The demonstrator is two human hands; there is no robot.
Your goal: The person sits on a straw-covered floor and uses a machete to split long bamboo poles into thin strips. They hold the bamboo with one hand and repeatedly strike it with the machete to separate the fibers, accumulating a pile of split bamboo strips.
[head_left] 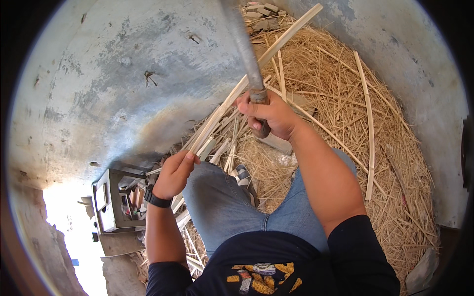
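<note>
My left hand, with a dark band on its wrist, is closed on the near end of a long, pale bamboo strip. The strip slants away to the upper right, passing behind the blade of a long knife. Wrapped round the knife's handle is my right hand, held above my knees. The blade points up and away, its far part blurred and cut off by the frame's top edge. Where the blade crosses the strip, I cannot tell whether they touch. More pale strips lie beyond my left hand.
Straw-like shavings and thin splints cover the floor ahead and to the right, with a long strip on top. Bricks are piled at the far end. A box-like frame full of odds and ends stands left, beside a worn wall.
</note>
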